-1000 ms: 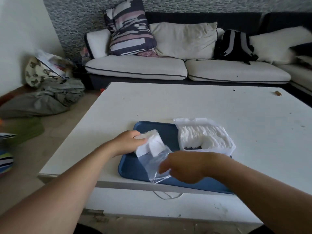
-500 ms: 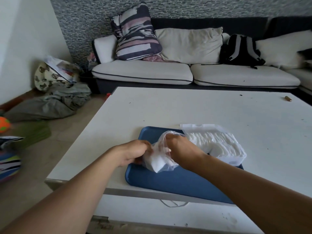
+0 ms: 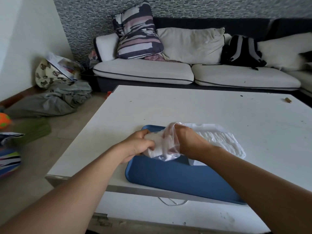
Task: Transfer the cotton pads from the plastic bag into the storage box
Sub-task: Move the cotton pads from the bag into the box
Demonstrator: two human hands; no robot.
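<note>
A clear plastic bag (image 3: 166,149) with white cotton pads (image 3: 155,146) inside is held just above the blue tray (image 3: 177,179). My left hand (image 3: 137,145) grips the bag and the pads from the left. My right hand (image 3: 187,141) is pushed into the bag's mouth, its fingers hidden inside, so I cannot tell whether they hold pads. To the right on the tray stands the clear storage box (image 3: 226,142), lid open toward the back, packed with white cotton pads.
The tray lies near the front edge of a white table (image 3: 194,107). A small brown object (image 3: 288,100) lies at the far right. Behind are a sofa (image 3: 168,71) with cushions and a black backpack (image 3: 243,51). Clothes and bags (image 3: 55,92) lie on the floor at left.
My right hand went from beside the hanging bag into its mouth. The left hand closed round the bag and pads, and the bundle rose slightly toward the box.
</note>
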